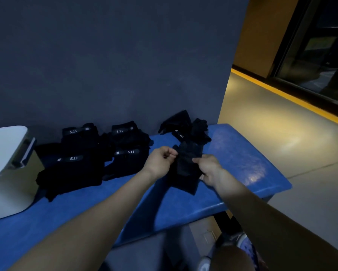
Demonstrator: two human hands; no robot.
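A black sock [184,167] is pinched between the left hand [160,160] and the right hand [210,169] above the blue surface [242,163]. Folded black socks [86,153] marked 5.11 are stacked beside a white bin [5,163].

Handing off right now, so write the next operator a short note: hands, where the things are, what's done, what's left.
Left hand pinches the left edge of the black knit garment; right hand grips its right side, over the blue bench.
Done: four folded black bundles with white 5.11 labels lie in two rows to the left.
Left: probably fold the held garment, then work through the loose black heap by the dark wall behind it.
A white container stands at the bench's far left.
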